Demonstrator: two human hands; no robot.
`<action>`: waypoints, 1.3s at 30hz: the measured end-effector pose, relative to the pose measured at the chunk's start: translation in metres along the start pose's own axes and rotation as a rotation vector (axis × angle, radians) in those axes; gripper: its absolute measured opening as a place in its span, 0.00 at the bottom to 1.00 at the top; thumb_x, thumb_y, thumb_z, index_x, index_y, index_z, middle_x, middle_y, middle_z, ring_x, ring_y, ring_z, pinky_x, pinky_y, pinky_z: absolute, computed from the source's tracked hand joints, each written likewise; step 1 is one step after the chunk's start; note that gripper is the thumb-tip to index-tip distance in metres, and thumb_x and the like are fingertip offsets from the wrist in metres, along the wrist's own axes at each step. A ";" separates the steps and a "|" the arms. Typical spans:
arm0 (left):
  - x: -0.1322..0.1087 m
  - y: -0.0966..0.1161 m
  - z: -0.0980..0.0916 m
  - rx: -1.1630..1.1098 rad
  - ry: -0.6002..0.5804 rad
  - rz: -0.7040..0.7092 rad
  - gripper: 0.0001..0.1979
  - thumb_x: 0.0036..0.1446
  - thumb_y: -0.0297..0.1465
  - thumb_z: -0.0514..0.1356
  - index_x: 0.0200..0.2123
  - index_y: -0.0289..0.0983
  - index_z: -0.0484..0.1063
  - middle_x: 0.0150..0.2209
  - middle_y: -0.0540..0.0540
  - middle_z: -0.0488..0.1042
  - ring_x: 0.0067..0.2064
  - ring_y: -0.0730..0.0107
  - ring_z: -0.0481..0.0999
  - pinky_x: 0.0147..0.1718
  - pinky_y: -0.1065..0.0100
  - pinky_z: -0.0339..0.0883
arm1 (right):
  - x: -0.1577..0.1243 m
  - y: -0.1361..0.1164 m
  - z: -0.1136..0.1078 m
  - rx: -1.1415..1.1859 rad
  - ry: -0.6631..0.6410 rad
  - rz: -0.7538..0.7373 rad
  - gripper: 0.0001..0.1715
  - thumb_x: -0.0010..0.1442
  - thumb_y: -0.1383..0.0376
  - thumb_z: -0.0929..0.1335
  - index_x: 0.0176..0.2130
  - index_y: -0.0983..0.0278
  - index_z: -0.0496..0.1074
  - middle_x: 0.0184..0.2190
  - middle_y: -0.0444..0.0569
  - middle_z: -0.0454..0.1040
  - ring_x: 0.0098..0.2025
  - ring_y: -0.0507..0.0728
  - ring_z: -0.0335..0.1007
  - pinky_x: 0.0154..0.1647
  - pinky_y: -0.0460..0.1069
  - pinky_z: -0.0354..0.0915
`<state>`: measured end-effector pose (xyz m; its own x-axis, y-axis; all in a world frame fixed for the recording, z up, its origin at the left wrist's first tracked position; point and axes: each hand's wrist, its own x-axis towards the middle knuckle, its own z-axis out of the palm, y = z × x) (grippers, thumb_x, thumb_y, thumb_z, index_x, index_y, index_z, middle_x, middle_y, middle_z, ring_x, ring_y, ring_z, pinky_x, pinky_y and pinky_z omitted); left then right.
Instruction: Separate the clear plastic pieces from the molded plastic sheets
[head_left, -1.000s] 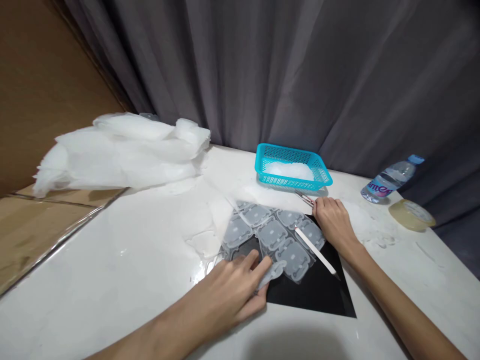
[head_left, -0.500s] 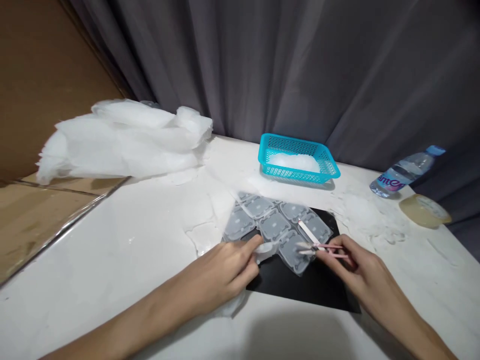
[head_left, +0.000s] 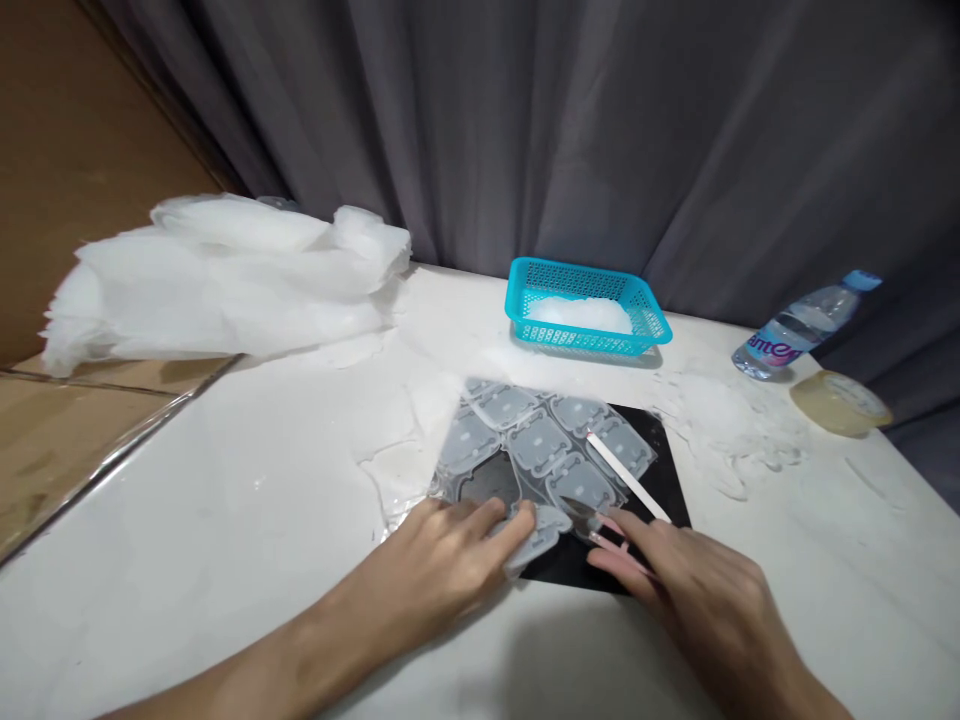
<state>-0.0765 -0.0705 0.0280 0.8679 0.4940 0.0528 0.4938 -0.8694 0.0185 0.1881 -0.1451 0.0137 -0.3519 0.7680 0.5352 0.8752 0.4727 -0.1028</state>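
Observation:
A translucent grey plastic sheet (head_left: 540, 441) of rounded, joined panels lies across a black mat (head_left: 670, 455). At its near edge, my left hand (head_left: 450, 560) is closed on a translucent plastic panel (head_left: 541, 542) that hangs over the front of the mat. My right hand (head_left: 697, 580) grips pink-handled cutters (head_left: 613, 540), their metal jaws pointing left, close to the sheet's lower right panel. Whether the jaws touch the plastic, I cannot tell. A thin white stick (head_left: 626, 474) lies on the sheet and mat, its lower end by my right hand.
A turquoise basket (head_left: 589, 342) holding white material stands behind the mat. Bulky white sheets (head_left: 225, 280) are piled at the left by cardboard (head_left: 82, 430). A water bottle (head_left: 799, 335) and a tape roll (head_left: 840, 405) stand at right. Clear scraps (head_left: 727, 430) litter the white table.
My right hand has turned the cutters and brought them nearer to me and left. The panel in my left hand has been drawn down and turned flatter. The view has shifted slightly.

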 end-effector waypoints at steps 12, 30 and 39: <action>-0.003 0.014 0.002 0.053 0.064 0.054 0.26 0.54 0.18 0.58 0.57 0.31 0.64 0.37 0.45 0.80 0.31 0.56 0.83 0.23 0.61 0.73 | 0.008 -0.010 0.017 -0.098 0.034 -0.139 0.13 0.75 0.65 0.64 0.52 0.73 0.71 0.30 0.49 0.81 0.30 0.52 0.78 0.38 0.49 0.67; -0.001 0.017 0.003 0.043 0.157 0.071 0.17 0.62 0.20 0.53 0.53 0.32 0.64 0.35 0.44 0.81 0.29 0.61 0.82 0.24 0.64 0.69 | 0.004 -0.016 0.028 -0.106 -0.168 -0.153 0.31 0.71 0.77 0.50 0.68 0.81 0.58 0.32 0.52 0.77 0.29 0.53 0.75 0.33 0.45 0.71; -0.002 0.019 0.004 0.025 0.113 0.040 0.15 0.64 0.23 0.55 0.54 0.34 0.65 0.35 0.45 0.80 0.29 0.61 0.81 0.24 0.65 0.67 | 0.001 -0.014 0.029 -0.061 -0.167 -0.145 0.32 0.72 0.75 0.51 0.71 0.79 0.53 0.33 0.51 0.76 0.31 0.53 0.76 0.38 0.44 0.73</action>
<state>-0.0691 -0.0877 0.0244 0.8758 0.4538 0.1647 0.4616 -0.8871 -0.0103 0.1659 -0.1383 -0.0084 -0.5212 0.7570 0.3941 0.8281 0.5602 0.0192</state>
